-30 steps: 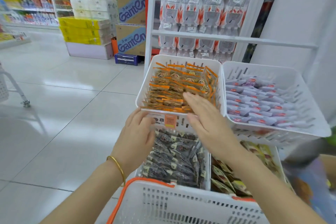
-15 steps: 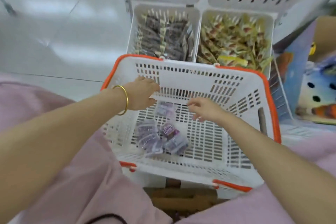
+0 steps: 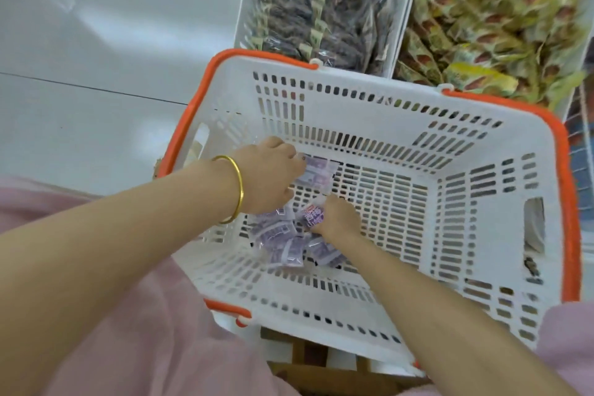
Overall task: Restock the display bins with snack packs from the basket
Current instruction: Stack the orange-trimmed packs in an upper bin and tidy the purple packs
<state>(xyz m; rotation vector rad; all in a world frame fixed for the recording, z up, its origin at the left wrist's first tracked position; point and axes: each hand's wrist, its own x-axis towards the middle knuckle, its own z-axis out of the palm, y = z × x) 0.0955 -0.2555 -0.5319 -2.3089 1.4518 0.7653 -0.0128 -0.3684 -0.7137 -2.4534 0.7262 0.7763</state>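
Note:
A white basket (image 3: 482, 235) with an orange rim sits below me. Several small purple snack packs (image 3: 283, 244) lie on its slotted floor at the left. My left hand (image 3: 270, 177), with a gold bangle on the wrist, is closed on one purple pack (image 3: 318, 172) at the far side of the pile. My right hand (image 3: 337, 219) grips another purple pack (image 3: 311, 214) in the middle of the pile. Beyond the basket stand two white display bins: one with dark packs (image 3: 321, 0), one with yellow-green packs (image 3: 495, 26).
Pale tiled floor (image 3: 96, 58) lies to the left of the basket and bins. A wire rack (image 3: 581, 145) shows at the right edge. Pink cloth (image 3: 128, 331) covers my lap under the forearms. A wooden stool or crate (image 3: 321, 360) sits under the basket.
My view dropped from the upper orange-pack bin down into the basket. Both hands reached to the basket floor and closed on purple packs.

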